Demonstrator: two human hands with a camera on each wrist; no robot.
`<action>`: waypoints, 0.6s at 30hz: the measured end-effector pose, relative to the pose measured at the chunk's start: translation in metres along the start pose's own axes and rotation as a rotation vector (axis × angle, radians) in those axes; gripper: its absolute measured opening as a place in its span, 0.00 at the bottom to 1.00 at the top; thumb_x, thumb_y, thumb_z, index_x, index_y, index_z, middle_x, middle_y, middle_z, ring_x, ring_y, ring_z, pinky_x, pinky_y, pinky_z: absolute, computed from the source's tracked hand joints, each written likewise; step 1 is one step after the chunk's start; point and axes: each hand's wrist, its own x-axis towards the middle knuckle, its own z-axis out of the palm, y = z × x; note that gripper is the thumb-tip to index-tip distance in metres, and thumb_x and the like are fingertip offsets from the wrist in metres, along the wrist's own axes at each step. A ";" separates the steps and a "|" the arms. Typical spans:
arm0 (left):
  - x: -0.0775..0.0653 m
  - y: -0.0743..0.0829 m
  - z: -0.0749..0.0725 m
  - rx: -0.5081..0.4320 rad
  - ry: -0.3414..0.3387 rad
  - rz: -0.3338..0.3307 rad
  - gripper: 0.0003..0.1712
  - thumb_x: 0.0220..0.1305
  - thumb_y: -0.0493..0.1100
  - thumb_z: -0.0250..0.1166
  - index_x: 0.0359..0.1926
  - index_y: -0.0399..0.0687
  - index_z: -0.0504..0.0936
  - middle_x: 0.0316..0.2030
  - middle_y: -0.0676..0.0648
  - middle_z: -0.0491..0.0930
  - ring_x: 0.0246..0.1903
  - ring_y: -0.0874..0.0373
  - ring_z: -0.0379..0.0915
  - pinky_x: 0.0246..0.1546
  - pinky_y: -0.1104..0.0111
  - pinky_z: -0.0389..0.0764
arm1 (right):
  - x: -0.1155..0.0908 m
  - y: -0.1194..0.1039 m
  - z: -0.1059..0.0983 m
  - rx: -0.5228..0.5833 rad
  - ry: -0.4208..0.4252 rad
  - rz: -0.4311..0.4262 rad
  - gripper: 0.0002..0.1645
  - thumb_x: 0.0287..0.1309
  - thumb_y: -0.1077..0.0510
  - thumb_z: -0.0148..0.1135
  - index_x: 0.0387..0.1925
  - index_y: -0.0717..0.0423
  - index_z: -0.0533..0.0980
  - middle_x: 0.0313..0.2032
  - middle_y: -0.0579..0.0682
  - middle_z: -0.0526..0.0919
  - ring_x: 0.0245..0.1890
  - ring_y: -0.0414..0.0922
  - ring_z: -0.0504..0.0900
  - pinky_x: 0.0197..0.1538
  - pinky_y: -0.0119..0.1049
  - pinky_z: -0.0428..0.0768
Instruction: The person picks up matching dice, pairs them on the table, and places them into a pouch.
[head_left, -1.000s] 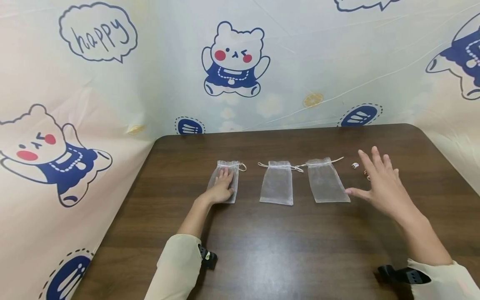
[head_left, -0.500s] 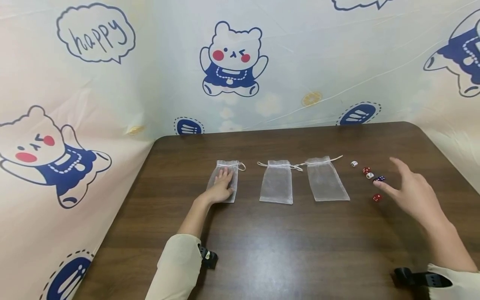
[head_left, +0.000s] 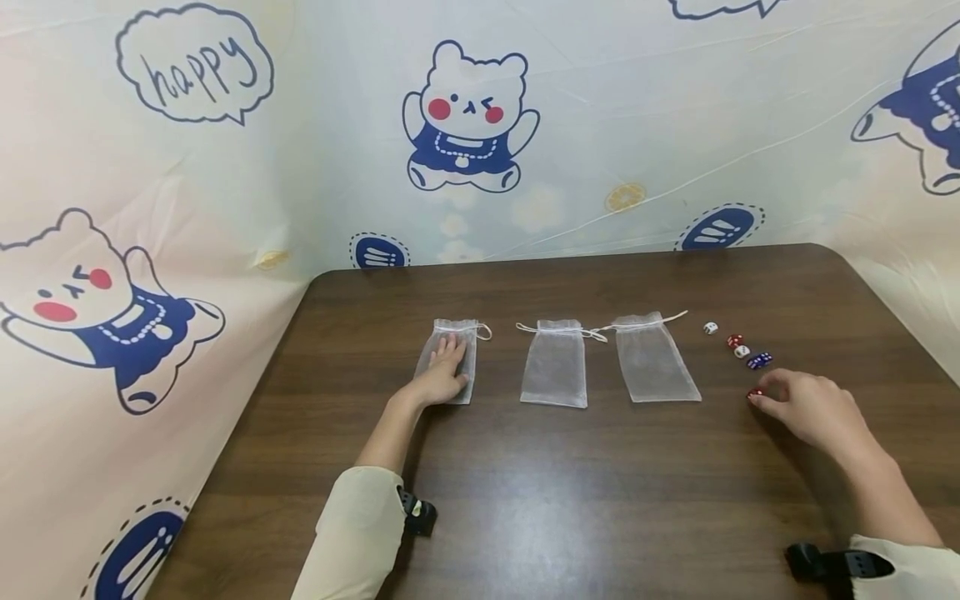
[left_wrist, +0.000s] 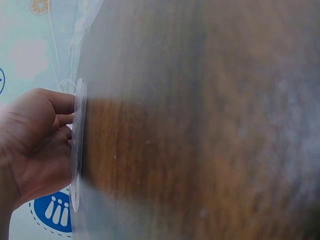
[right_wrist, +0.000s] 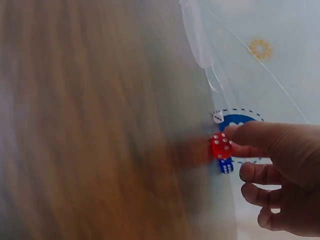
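Pinching red die (right_wrist: 221, 145) in grip of right hand (head_left: 813, 408), by fingertips, probably owing to small size; grasping nothing with left hand (head_left: 440, 379), fingers laid flat. On brown tabletop (head_left: 525, 483), in row, corded mouths facing away: left bag (head_left: 470, 358) under left hand, perhaps to stop sliding; middle bag (head_left: 555, 368); right bag (head_left: 656, 364). Right of bags, near pinched die: white dice (head_left: 742, 352), second red die (head_left: 735, 340), blue dice (head_left: 760, 361), count unclear.
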 end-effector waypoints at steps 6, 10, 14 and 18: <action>0.001 -0.001 0.001 -0.010 0.011 0.001 0.38 0.65 0.36 0.50 0.69 0.31 0.41 0.68 0.33 0.26 0.67 0.44 0.17 0.63 0.54 0.26 | 0.003 -0.003 0.001 -0.007 0.005 0.015 0.14 0.52 0.55 0.62 0.33 0.64 0.76 0.20 0.49 0.75 0.22 0.49 0.71 0.26 0.49 0.65; 0.002 -0.002 0.001 -0.014 0.001 -0.011 0.38 0.65 0.36 0.50 0.69 0.32 0.41 0.68 0.35 0.26 0.67 0.45 0.16 0.63 0.56 0.26 | 0.003 -0.009 -0.001 -0.007 0.061 -0.008 0.12 0.51 0.56 0.64 0.31 0.62 0.77 0.20 0.49 0.76 0.22 0.50 0.71 0.25 0.48 0.65; 0.002 -0.002 0.001 -0.016 0.001 -0.008 0.38 0.65 0.36 0.50 0.69 0.32 0.41 0.68 0.35 0.26 0.67 0.45 0.16 0.63 0.55 0.26 | 0.004 -0.020 -0.004 -0.002 0.165 -0.078 0.09 0.47 0.57 0.67 0.28 0.59 0.77 0.21 0.48 0.76 0.22 0.50 0.73 0.25 0.47 0.66; 0.001 -0.001 0.001 -0.016 0.008 -0.006 0.37 0.65 0.36 0.50 0.69 0.31 0.42 0.68 0.34 0.26 0.67 0.44 0.16 0.63 0.54 0.26 | 0.003 -0.037 -0.010 -0.001 0.254 -0.144 0.09 0.44 0.59 0.69 0.27 0.58 0.78 0.21 0.48 0.76 0.23 0.49 0.73 0.25 0.46 0.65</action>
